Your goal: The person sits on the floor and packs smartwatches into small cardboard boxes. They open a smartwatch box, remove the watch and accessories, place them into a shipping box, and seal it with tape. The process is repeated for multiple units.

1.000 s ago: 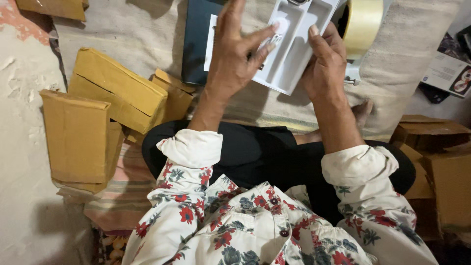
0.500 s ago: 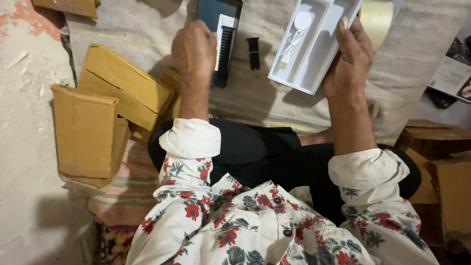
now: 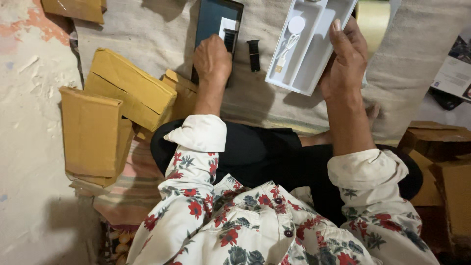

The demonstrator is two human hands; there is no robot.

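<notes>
Grey woven cloth covers the floor where we sit among brown cardboard boxes. Our right hand has its grip closed on the white moulded plastic tray, raised above the cloth. Our left hand presses down on the dark flat rectangular box, its grip hidden, beside a short black strap piece.

Grey cloth: dark box, black strap, tape roll.

The person wears a white long-sleeved shirt printed with red flowers and grey-green leaves, cuffs folded back above the bare left hand and right hand, over black trousers.
</notes>
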